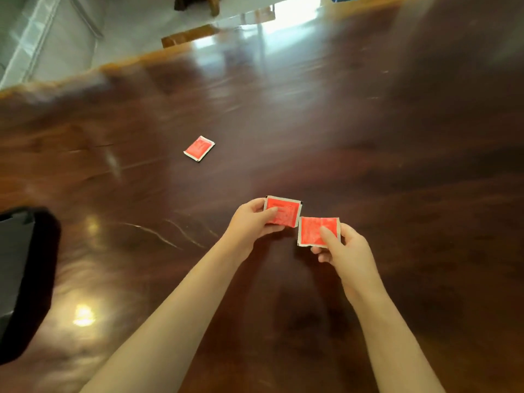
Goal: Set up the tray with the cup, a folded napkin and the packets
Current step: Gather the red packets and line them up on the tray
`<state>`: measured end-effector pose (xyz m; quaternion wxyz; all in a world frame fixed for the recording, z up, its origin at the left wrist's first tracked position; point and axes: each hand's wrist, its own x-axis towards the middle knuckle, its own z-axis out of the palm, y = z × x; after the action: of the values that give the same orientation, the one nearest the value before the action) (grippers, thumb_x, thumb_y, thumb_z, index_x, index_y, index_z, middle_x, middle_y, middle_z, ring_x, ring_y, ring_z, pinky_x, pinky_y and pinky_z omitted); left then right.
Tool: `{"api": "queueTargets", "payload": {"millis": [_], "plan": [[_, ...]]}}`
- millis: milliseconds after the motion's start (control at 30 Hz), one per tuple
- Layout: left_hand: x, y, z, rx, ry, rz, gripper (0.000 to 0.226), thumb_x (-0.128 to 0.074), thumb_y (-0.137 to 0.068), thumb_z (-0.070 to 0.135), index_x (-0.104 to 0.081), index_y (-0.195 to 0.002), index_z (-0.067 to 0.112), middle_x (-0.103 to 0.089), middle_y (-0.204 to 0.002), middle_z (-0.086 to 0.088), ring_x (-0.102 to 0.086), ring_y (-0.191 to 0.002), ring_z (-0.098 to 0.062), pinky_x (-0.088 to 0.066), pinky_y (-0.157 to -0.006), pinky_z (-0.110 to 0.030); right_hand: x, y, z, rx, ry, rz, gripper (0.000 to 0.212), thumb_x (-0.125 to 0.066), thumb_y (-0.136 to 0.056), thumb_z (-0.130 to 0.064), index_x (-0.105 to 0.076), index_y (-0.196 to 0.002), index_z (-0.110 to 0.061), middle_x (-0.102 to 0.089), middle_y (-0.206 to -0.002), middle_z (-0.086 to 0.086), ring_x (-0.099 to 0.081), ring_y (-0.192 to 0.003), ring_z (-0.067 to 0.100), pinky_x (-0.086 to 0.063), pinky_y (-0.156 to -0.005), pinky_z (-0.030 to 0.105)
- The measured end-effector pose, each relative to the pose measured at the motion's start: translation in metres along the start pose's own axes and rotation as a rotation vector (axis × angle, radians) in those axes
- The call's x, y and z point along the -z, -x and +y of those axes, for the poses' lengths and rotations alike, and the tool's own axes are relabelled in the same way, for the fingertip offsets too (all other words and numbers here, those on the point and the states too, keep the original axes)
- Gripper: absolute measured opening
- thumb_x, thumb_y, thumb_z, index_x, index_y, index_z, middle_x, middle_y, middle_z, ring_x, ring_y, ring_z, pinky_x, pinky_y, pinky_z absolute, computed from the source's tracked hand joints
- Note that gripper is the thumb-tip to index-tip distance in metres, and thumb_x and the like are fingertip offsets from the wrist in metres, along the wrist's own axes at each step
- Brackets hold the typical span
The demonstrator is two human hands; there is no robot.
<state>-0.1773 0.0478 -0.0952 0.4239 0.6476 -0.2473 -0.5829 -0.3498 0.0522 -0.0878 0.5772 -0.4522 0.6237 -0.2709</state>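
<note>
Pinching one red packet apiece at lower centre, the left hand [255, 222] holds the upper packet [286, 212] and the right hand [344, 248] the lower packet [312, 231], their corners nearly meeting. Better to stack both in one hand, freeing the other for the third packet [199, 148] lying up-left on the table [368, 123]. A dark, blurred shape at the left edge, probably the tray [25, 279], is cut off; cup and napkin are out of view.

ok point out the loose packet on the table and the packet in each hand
loose packet [199, 148]: head view, red middle
left-hand packet [289, 213]: head view, red face
right-hand packet [310, 231]: head view, red face
</note>
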Motion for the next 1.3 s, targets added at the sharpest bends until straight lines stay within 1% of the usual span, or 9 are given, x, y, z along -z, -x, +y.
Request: {"api": "queueTargets", "payload": {"millis": [167,533,667,767,833,900,1000,1100,1300], "plan": [[0.051,0.037,0.003,-0.005,0.196,-0.013,0.025,-0.046,-0.096,0.010,-0.062,-0.114,0.003,-0.069,-0.106,-0.014,-0.066,-0.098,-0.020,-0.057,-0.081,-0.031,-0.060,0.010,-0.028,0.164,-0.001,-0.025,0.016,-0.060,-0.088,-0.025,-0.060,-0.103,-0.021,-0.069,-0.090,-0.003,-0.069,-0.075,0.011,-0.056,-0.063,0.021],[0.149,0.060,0.001,-0.086,0.289,0.058,0.022,-0.056,-0.090,0.013,-0.063,-0.111,0.008,-0.071,-0.107,-0.009,-0.067,-0.100,-0.018,-0.056,-0.085,-0.029,-0.185,0.017,-0.033,0.379,0.263,0.024,0.029,-0.068,-0.081,-0.029,-0.050,-0.103,-0.028,-0.054,-0.105,-0.007,-0.057,-0.086,0.000,-0.044,-0.062,0.001],[0.194,0.054,-0.009,-0.065,0.294,0.139,0.019,-0.060,-0.087,0.010,-0.064,-0.105,0.012,-0.072,-0.103,-0.007,-0.068,-0.097,-0.018,-0.057,-0.082,-0.028,-0.231,0.015,-0.032,0.330,0.240,-0.087,0.029,-0.067,-0.081,-0.030,-0.049,-0.104,-0.028,-0.058,-0.105,-0.009,-0.059,-0.089,0.004,-0.050,-0.069,0.012],[0.226,0.051,-0.013,-0.047,0.331,0.161,0.019,-0.058,-0.089,0.011,-0.064,-0.107,0.009,-0.072,-0.103,-0.009,-0.068,-0.097,-0.018,-0.056,-0.083,-0.029,-0.261,0.010,-0.036,0.245,0.125,-0.163,0.018,-0.056,-0.089,-0.030,-0.055,-0.106,-0.024,-0.064,-0.098,-0.006,-0.062,-0.074,0.004,-0.051,-0.058,0.013],[0.244,0.051,-0.015,-0.040,0.358,0.181,0.020,-0.057,-0.089,0.010,-0.064,-0.108,0.007,-0.072,-0.103,-0.009,-0.068,-0.097,-0.017,-0.056,-0.082,-0.028,-0.275,0.003,-0.039,0.211,0.115,-0.157,0.015,-0.047,-0.094,-0.031,-0.056,-0.103,-0.023,-0.065,-0.091,-0.005,-0.061,-0.064,0.001,-0.049,-0.053,0.010],[0.261,0.050,-0.018,-0.025,0.393,0.194,0.020,-0.056,-0.090,0.009,-0.064,-0.108,0.006,-0.072,-0.103,-0.009,-0.069,-0.096,-0.017,-0.057,-0.081,-0.027,-0.283,-0.015,-0.045,0.276,0.170,-0.070,0.017,-0.045,-0.095,-0.028,-0.057,-0.103,-0.021,-0.065,-0.094,-0.002,-0.062,-0.073,0.003,-0.051,-0.062,0.016],[0.281,0.050,-0.023,-0.019,0.414,0.200,0.021,-0.056,-0.090,0.009,-0.064,-0.109,0.006,-0.073,-0.103,-0.008,-0.069,-0.097,-0.016,-0.057,-0.081,-0.027,-0.288,-0.072,-0.058,0.514,0.522,0.144,0.028,-0.049,-0.091,-0.027,-0.055,-0.114,-0.012,-0.060,-0.113,0.009,-0.054,-0.104,0.026,-0.041,-0.088,0.036],[0.296,0.049,-0.030,-0.015,0.432,0.213,0.022,-0.056,-0.090,0.009,-0.064,-0.110,0.006,-0.073,-0.103,-0.008,-0.069,-0.097,-0.016,-0.056,-0.082,-0.028,-0.297,-0.130,-0.070,0.547,1.000,0.193,0.052,-0.052,-0.089,-0.036,-0.039,-0.134,-0.012,-0.043,-0.133,0.015,-0.037,-0.119,0.038,-0.032,-0.096,0.047],[0.308,0.042,-0.044,0.036,0.440,0.281,0.022,-0.057,-0.089,0.007,-0.064,-0.110,0.005,-0.073,-0.102,-0.010,-0.069,-0.096,-0.018,-0.054,-0.086,-0.033,-0.311,-0.152,-0.071,0.700,1.277,0.343,0.035,-0.053,-0.091,-0.026,-0.054,-0.108,0.005,-0.054,-0.108,0.023,-0.046,-0.101,0.040,-0.038,-0.082,0.047]]}}
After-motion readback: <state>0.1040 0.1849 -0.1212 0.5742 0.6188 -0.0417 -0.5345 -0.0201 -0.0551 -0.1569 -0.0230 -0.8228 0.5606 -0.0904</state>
